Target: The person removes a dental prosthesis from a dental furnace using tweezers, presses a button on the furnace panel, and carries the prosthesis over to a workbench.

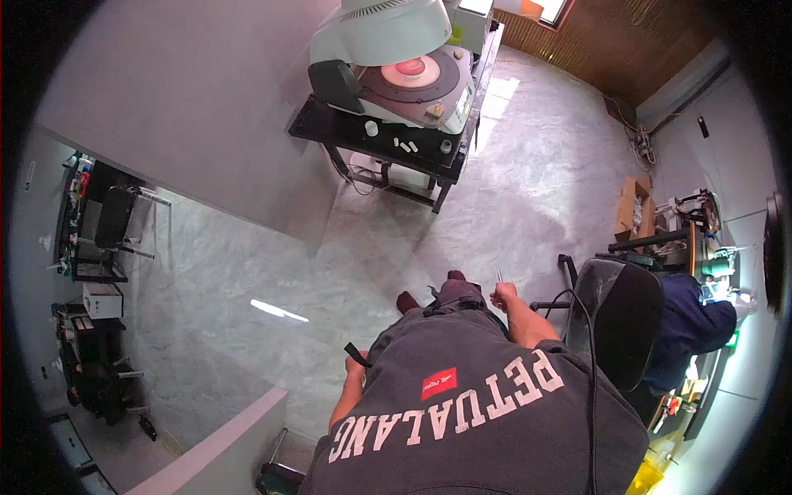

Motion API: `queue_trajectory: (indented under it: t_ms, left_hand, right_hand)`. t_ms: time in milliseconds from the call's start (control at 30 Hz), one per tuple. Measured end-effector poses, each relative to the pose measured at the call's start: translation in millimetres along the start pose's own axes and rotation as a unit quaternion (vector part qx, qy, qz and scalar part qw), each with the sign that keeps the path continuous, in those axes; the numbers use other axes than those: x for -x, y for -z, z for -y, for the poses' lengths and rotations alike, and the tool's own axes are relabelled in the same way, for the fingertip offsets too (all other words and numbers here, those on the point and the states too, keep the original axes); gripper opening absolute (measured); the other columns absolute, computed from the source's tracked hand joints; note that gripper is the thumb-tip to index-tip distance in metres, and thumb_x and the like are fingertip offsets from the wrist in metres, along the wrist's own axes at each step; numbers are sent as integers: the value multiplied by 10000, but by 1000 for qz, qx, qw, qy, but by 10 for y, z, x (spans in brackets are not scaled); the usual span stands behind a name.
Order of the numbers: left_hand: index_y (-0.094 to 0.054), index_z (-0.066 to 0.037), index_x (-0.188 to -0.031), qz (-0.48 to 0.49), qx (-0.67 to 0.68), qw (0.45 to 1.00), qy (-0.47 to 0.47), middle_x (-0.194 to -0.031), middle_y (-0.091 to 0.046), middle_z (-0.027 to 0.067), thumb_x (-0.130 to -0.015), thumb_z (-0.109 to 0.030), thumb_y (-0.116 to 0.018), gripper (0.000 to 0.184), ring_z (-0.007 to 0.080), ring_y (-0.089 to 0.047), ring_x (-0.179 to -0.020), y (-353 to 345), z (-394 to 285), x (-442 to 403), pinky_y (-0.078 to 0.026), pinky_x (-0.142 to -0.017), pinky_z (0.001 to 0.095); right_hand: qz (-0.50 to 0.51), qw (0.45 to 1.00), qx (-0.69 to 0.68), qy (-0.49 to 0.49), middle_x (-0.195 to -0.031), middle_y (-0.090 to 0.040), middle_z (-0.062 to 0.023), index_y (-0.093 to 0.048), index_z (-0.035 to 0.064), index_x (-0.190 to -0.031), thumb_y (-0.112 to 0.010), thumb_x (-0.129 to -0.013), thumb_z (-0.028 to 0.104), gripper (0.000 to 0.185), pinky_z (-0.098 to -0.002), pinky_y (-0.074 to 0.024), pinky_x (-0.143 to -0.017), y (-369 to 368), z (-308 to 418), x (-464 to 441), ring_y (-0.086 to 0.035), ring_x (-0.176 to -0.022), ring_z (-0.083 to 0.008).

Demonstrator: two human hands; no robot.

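In the head view, the fingers of the right hand are curled in a grip on a slim metallic object, which sticks out just beyond them. Its long axis runs roughly away from the wearer, its free end pointing forward, toward the floor ahead; whether it also tilts up or down I cannot tell. The left hand is at the wearer's other side, well apart from that object; a dark strap crosses in front of it, so I cannot tell whether its fingers are open or closed. To the right of the gripping fingers stands an office chair; well beyond them, a machine sits on a black table. The step in hand looks like carrying the slim object; any move with it calls for a steady grip and a free end kept clear of the chair
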State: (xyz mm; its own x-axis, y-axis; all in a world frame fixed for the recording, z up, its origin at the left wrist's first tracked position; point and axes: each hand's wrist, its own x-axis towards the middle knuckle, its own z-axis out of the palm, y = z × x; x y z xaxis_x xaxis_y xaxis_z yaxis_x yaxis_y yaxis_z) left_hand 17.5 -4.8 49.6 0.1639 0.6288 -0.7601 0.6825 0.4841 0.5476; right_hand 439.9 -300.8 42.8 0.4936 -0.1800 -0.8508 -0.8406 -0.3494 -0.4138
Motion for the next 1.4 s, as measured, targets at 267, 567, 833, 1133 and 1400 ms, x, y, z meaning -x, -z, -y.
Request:
queue_trajectory:
  t_ms: [267,567,833,1133,1400]
  left_hand:
    - [-749,-9,-841,3,46,999,-9,-767,-693,69,-710,-194,-744,227,213,-659,-674,4,-64,33,-506,-616,389]
    - [-737,9,-854,-29,5,994,102,-762,-688,80,-721,-195,-748,244,218,-659,-676,-71,325,-393,-501,-604,392]
    - [-751,-36,-950,-11,-68,997,19,-847,-718,95,-826,-182,-695,200,223,-685,-761,15,461,-526,-524,-664,387]
    - [-749,-83,-901,14,-307,939,-153,-798,-709,78,-773,-290,-724,245,236,-688,-736,49,64,-546,-534,-669,388]
    - [-705,-82,-907,16,-338,937,-84,-769,-680,67,-780,-309,-699,260,221,-682,-715,-601,-600,-382,-528,-571,363]
  right_hand:
    - [13,1000,17,-17,-644,-609,-157,-544,-21,-823,-455,-941,221,284,-351,-429,-376,24,-40,-140,-579,-461,-222]
    - [-10,1000,-1,-2,-620,-592,-160,-542,-24,-815,-463,-965,226,302,-341,-410,-347,-28,47,38,-575,-448,-223]
    - [-8,1000,21,7,-635,-600,-138,-561,-40,-823,-478,-976,268,354,-336,-428,-365,-32,83,70,-567,-447,-214]
    - [-90,992,77,34,-704,-646,-162,-612,-53,-823,-508,-940,259,349,-366,-477,-421,92,229,-61,-615,-498,-234]
    - [-129,965,224,54,-1109,-658,-275,-667,-72,-1081,-582,-898,326,446,-440,-492,-920,501,706,-927,-635,-1065,-409]
